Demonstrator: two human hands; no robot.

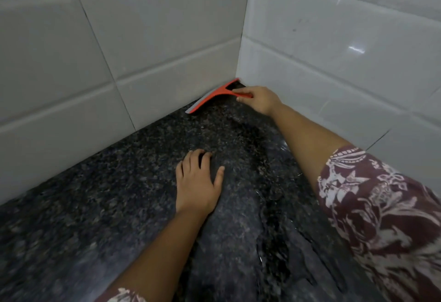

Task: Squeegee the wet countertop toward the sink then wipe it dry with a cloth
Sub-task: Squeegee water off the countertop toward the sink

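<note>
An orange squeegee [216, 95] with a grey blade lies in the far corner of the dark speckled granite countertop [107, 194], its blade along the foot of the back wall. My right hand [259, 100] is closed around its handle, arm stretched across the counter. My left hand [196, 182] rests flat on the stone in the middle, fingers spread, holding nothing. Wet streaks and a film of water [274, 242] run down the right part of the counter. No sink or cloth is in view.
White tiled walls [119, 51] meet in a corner [241, 63] behind the squeegee and close off the counter at the back and the right. My patterned maroon sleeve [381, 206] covers the lower right.
</note>
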